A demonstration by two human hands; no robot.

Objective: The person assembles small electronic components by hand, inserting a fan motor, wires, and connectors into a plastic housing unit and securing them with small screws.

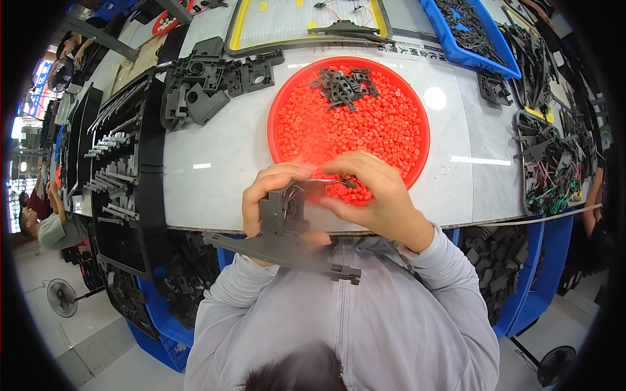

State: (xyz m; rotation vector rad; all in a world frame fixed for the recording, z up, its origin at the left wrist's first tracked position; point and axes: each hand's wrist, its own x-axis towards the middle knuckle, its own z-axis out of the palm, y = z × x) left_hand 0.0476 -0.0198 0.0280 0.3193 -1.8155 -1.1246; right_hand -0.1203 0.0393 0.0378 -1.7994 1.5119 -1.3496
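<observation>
Dark-grey plastic formed the long bracket with a boxy housing (282,214), gripped by curled fingers of the left hand (255,198) over the near edge of the white surface (450,186). The right hand (381,201) bent near a small dark piece (350,184); through blur, I couldn't tell whether its fingers had closed.

The plastic part (277,242) that I hold is dark grey, and my jacket (411,319) is pale grey. The round tray (272,124) is bright red, its small beads (394,127) are also red, and the clips (344,88) on them are dark grey. My table (215,143) is white, the crate (501,69) is blue, and the flat tray (240,29) shows yellow inside its dark rim.
</observation>
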